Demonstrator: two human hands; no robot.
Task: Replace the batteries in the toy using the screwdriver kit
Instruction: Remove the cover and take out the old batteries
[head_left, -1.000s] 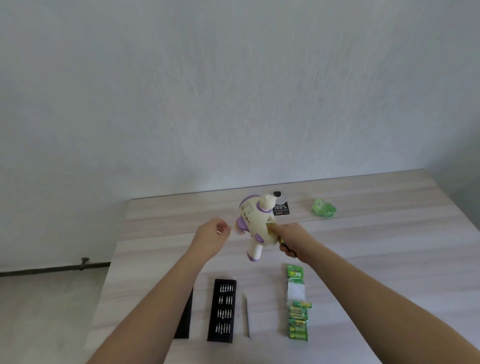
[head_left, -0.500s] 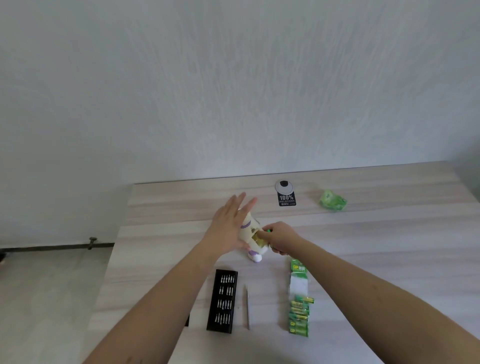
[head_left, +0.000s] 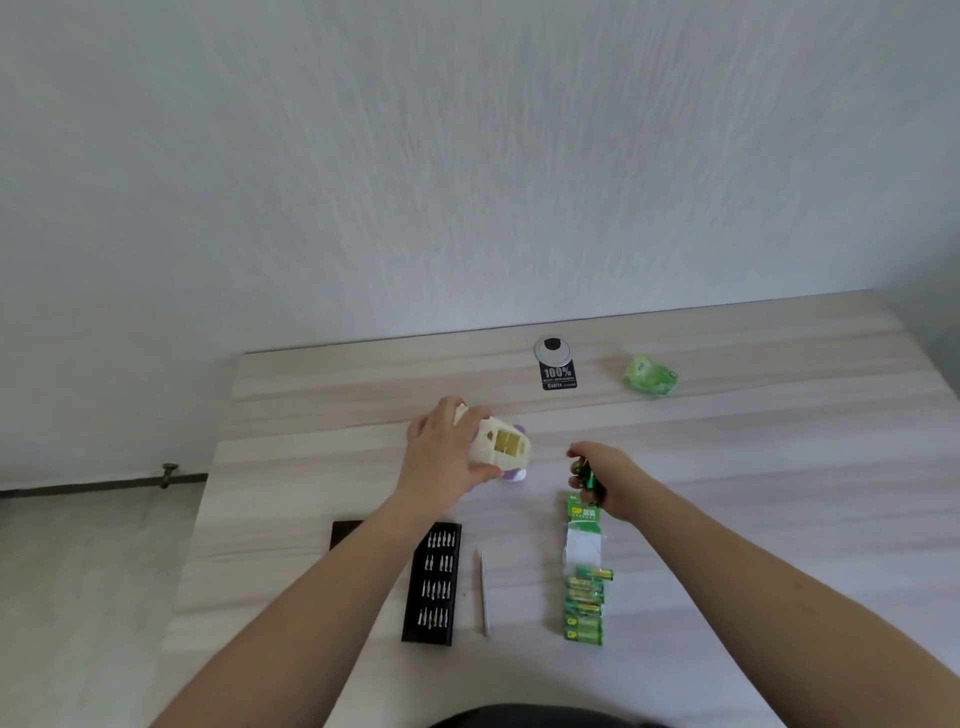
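while your left hand (head_left: 448, 457) curls around the cream and purple toy (head_left: 498, 448) and holds it down on the wooden table (head_left: 779, 467), the toy's battery compartment (head_left: 506, 443) faces up, uncovered. your right hand (head_left: 597, 475) sits apart from the toy, to its right, fingers curled around green batteries (head_left: 586, 474). just below that hand lies the green battery pack (head_left: 584, 571). the black bit tray (head_left: 432, 584) and a thin silver tool (head_left: 483, 592) lie nearer you, between your forearms. crumpled green wrapping (head_left: 650, 375) lies near the table's far edge.
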